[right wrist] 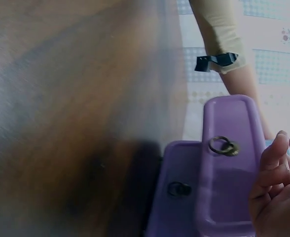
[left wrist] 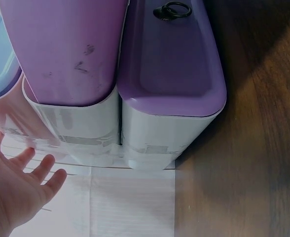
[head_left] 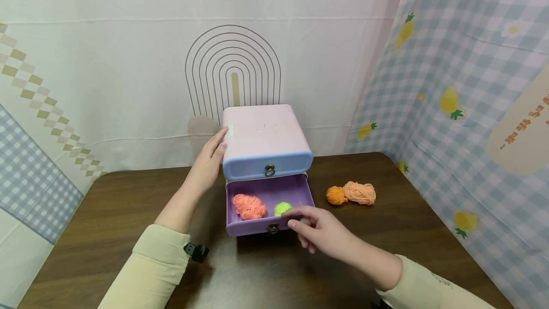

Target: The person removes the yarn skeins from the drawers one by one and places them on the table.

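A small drawer cabinet (head_left: 266, 132) with a pink top stands on the table. Its blue-fronted upper drawer (head_left: 244, 168) is closed, while the purple drawer (head_left: 296, 190) below is pulled out. Inside lie a coral yarn bundle (head_left: 249, 206) and a bright green ball (head_left: 282, 208). My left hand (head_left: 208, 161) lies against the cabinet's left side; in the left wrist view its fingers are spread. My right hand (head_left: 319, 230) is at the right part of the purple drawer's front rim, fingers loosely bent, the index finger near the green ball. Nothing shows in its grasp.
To the cabinet's right, an orange yarn ball (head_left: 336, 195) and a peach yarn skein (head_left: 360, 193) lie on the dark wooden table (head_left: 141, 204). Another purple drawer front (left wrist: 179, 54) sits closed at the bottom of the cabinet. Patterned cloth (head_left: 128, 75) hangs behind.
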A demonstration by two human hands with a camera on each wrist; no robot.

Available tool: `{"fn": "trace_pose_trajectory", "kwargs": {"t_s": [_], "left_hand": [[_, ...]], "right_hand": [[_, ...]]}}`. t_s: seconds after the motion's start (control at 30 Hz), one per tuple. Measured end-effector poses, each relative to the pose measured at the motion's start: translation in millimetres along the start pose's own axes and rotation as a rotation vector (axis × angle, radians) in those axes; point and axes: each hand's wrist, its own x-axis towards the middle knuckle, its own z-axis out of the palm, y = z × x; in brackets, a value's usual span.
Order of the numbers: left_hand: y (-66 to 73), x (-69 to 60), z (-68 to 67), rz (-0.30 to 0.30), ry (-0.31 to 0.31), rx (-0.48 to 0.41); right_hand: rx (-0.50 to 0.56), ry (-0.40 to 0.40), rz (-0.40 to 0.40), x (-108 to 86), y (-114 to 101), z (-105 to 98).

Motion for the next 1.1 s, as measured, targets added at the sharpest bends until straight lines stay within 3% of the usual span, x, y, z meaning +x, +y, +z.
{"fn": "trace_pose_trajectory", "kwargs": {"t_s": [0.23, 0.53, 0.77, 1.0, 1.1], "left_hand": [[-0.8, 0.4, 0.3, 0.005, 0.002, 0.002], [-1.0, 0.0, 0.4, 0.002, 0.004, -0.004], [-1.8, -0.3, -0.7, 0.004, 0.009, -0.002], [-2.9, 0.3, 0.4, 0.016, 0.01, -0.01], [-2.0, 0.8, 0.5, 0.014, 0.009, -0.012]], "right_hand": [[-0.03, 0.015, -0.02, 7.8, -9.9, -16.4], [-0.188, -0.1, -0.007, 30.9, -21.7, -49.5], [-0.446, -0.19, -0.013, 51.4, -32.7, -61.2], [-0.728, -0.289, -0.05, 67.2, -40.5, -59.6], [-0.803, -0.331, -0.044, 71.1, -42.3, -56.8]]}}
